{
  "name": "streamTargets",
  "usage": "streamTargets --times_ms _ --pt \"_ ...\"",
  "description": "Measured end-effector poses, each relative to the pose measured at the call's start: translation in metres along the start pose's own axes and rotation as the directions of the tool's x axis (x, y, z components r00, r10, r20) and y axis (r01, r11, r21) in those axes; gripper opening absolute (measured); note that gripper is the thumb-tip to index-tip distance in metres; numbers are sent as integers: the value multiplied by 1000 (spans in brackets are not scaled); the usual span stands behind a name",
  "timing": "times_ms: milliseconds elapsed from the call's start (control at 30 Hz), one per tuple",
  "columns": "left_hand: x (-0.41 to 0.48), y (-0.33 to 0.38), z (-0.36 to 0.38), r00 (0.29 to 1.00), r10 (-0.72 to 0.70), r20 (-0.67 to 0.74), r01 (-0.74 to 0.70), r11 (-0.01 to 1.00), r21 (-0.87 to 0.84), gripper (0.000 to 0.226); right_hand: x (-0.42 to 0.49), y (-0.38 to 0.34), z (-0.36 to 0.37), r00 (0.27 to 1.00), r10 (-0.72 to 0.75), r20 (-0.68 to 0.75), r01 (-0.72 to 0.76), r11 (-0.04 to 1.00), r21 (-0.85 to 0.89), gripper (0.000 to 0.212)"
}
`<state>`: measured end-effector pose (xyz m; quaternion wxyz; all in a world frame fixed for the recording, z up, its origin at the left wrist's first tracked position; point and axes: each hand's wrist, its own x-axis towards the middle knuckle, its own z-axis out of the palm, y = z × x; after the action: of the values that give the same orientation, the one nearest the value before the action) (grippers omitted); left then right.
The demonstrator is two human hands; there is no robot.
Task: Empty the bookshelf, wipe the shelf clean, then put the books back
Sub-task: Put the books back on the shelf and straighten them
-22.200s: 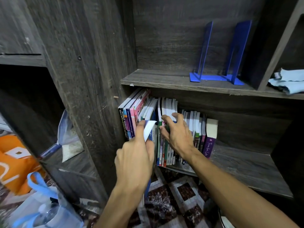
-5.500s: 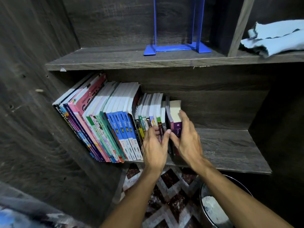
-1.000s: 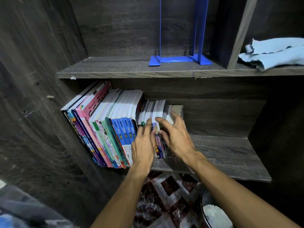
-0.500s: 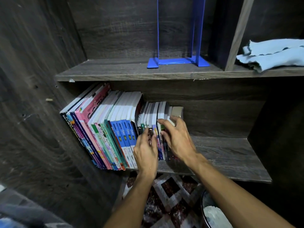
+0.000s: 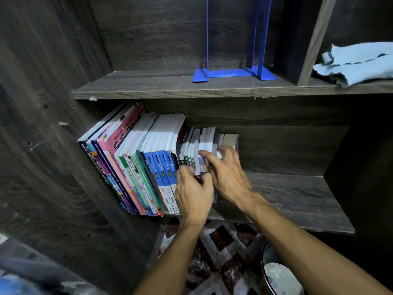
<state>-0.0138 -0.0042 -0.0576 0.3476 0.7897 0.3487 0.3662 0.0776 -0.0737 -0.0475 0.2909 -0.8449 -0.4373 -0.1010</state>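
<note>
A dark wood bookshelf [image 5: 297, 218] seen from above, both of the person's bare arms reaching in. At the far left of the lower shelf, a row of books [image 5: 136, 167] leans left against the side wall; a pink spine reads "SCIENCE", and several blue spines [image 5: 164, 167] read "fokus" (the other lettering is too small or blurred to make out). Next along, the left hand [image 5: 194, 192] has its fingers curled closed around the bottom of a few thin books [image 5: 201, 158], pinching them. Just right of it, the right hand [image 5: 228, 175] lies with fingers spread, open, pressed on the tops and side of the last small books. The shelf to the right is bare. Above stand blue bookends [image 5: 234, 71] and, far right, a folded blue cloth [image 5: 357, 62]. With nothing bracing that right end, the small books could tip or slide out if the hands let go unevenly.
</note>
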Motion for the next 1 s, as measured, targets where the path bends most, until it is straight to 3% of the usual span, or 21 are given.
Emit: streamTargets --times_ms 200,367,500,667,767,867,1000 --pt "4 8 -23 986 102 134 -123 980 157 21 8 -4 -10 999 35 19 -36 999 20 37" --pt "12 26 -40 928 -172 332 122 979 165 36 13 -11 -9 995 97 40 -97 995 1 32" --pt "9 36 -44 927 -88 364 -7 968 251 34 14 -15 -7 994 90 66 -86 994 -61 34" --pt "-10 22 -72 946 85 313 -152 969 194 13 15 -13 -6 981 92 170 -66 986 -153 51" --pt "-22 16 -92 954 153 257 -208 958 200 19 19 -17 -8 966 116 231 -72 979 -190 61" --pt "-29 18 -110 961 162 222 -209 956 207 45 20 -25 -9 952 131 275 -72 974 -216 81" --pt "-40 27 -133 973 136 186 -177 958 225 46 24 -27 -11 952 116 284 -54 975 -218 86"
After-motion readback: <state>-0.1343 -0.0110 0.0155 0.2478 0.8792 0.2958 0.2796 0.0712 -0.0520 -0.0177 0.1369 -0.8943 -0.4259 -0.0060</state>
